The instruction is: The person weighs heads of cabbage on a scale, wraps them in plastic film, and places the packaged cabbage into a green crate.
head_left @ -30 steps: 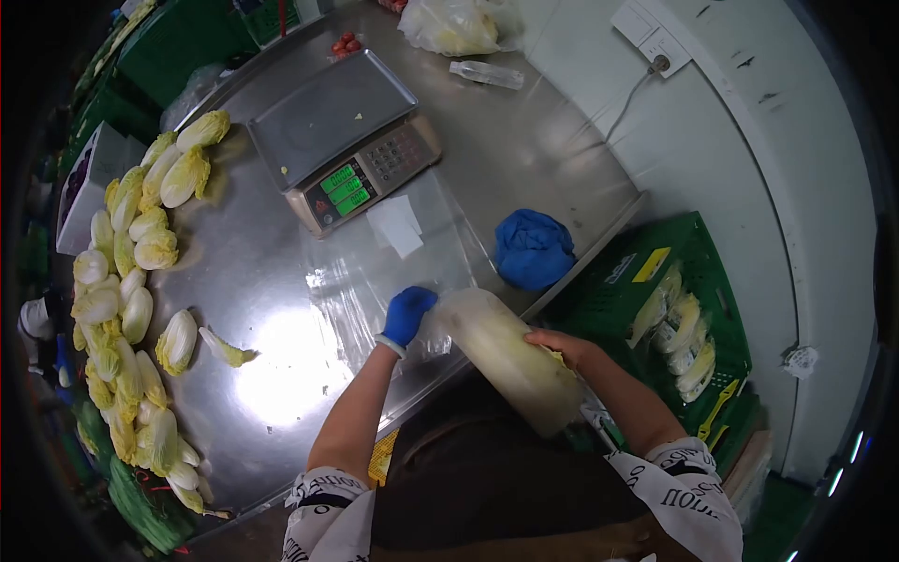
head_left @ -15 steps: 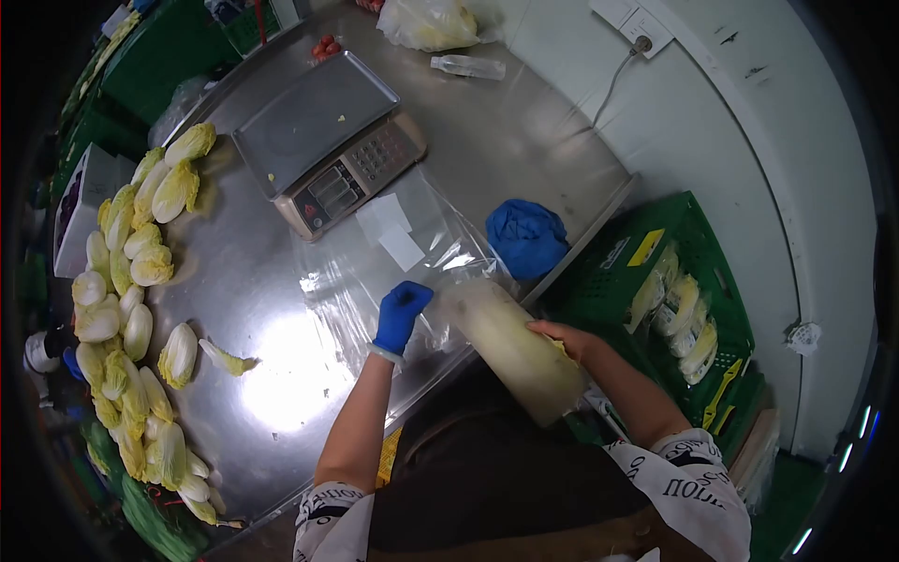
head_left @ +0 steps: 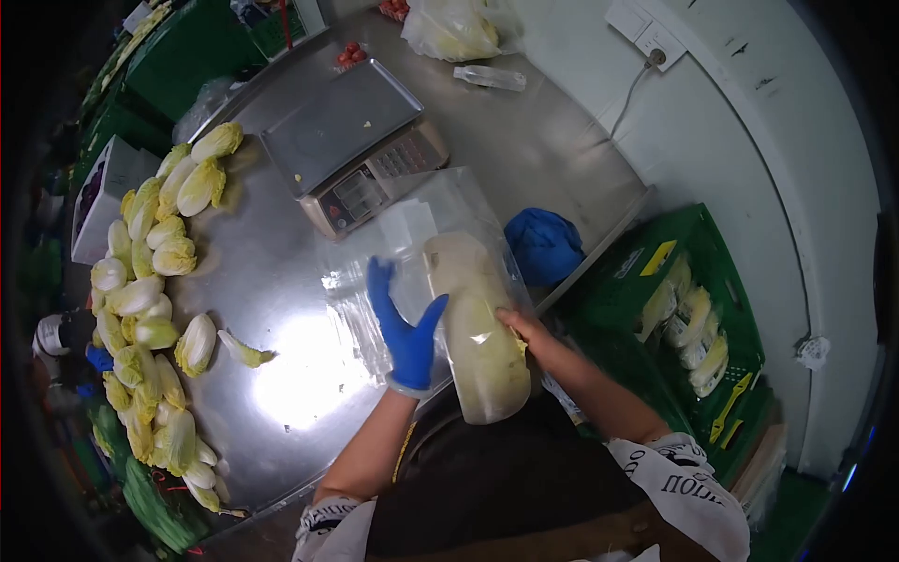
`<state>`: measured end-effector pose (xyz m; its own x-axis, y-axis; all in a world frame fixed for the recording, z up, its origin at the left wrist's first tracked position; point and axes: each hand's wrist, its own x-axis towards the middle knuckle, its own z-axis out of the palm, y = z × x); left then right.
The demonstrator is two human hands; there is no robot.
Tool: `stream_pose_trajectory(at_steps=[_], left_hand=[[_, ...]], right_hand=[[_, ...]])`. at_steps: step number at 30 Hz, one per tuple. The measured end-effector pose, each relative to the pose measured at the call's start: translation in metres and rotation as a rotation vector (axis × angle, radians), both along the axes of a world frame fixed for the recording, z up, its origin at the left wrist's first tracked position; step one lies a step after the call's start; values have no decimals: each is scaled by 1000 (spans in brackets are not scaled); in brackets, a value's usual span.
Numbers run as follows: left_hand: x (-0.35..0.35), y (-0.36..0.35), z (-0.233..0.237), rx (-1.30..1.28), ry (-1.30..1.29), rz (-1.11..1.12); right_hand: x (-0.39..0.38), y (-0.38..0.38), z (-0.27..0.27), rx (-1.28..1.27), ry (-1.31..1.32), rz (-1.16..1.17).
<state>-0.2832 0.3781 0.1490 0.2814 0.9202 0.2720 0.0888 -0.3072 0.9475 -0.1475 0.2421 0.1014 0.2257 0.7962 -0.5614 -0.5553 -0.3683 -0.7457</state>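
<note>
A clear plastic bag (head_left: 479, 323) with pale yellow-green Chinese cabbage inside stands tilted at the table's front edge, before my body. My right hand (head_left: 526, 335), ungloved, grips its right side; some of those fingers are hidden behind the bag. My left hand (head_left: 405, 332) wears a blue glove and is open, thumb and fingers spread, just left of the bag. Flat clear plastic bags (head_left: 351, 309) lie on the table beyond and beside that hand, with white paper slips (head_left: 409, 223) among them.
A scale (head_left: 348, 140) stands further back. Several Chinese cabbages (head_left: 140, 295) line the left side, with a single cabbage (head_left: 196, 346) and a loose leaf (head_left: 245, 349) nearer. A crumpled blue bag (head_left: 543, 245) sits at the right edge, above a green crate (head_left: 646, 281) of wrapped cabbages.
The bagged cabbage has turned more upright and shifted left. My left hand has gone from closed fingers to spread ones beside it. My right hand keeps its hold.
</note>
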Motion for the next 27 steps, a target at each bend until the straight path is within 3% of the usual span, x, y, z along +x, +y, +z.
stream_pose_trajectory(at_steps=[2,3,4,6,7,11,12,13,16,19,22,27], left_hand=[[-25,-7,-12,-1059,-256,-408],[-38,-22,-19,-1497,-398,-471],[-46,-39,-22,-1572,-442,-435],[-66,-57,-5,-1539,-382,-483],[-75,-60,4,-1547,-379,-480],[-123,-55,15,-1604,-393,-425],[-133,-56,15,-1634,-398,-405],[-134,-59,23,-1605,-343,-302],[-150,-54,-1,-1329,37,-477],[-156,-40,18,-1300,-105,-395],[-171,-28,5,-1229,-242,-384],[-165,-25,6,-1246,-348,-263]], right_hand=[[-15,16,8,14,-110,-36],[-22,28,15,-34,-206,-34],[-26,38,23,-26,-204,-53],[-35,50,32,-16,-187,-97],[-42,50,20,-19,-420,-49],[-69,16,48,54,-700,327],[-71,17,48,25,-663,356],[-74,17,49,-13,-620,378],[-76,28,61,-59,-648,500],[-65,53,121,-90,-695,674],[-56,58,101,45,-771,651],[-91,56,122,352,-1408,505]])
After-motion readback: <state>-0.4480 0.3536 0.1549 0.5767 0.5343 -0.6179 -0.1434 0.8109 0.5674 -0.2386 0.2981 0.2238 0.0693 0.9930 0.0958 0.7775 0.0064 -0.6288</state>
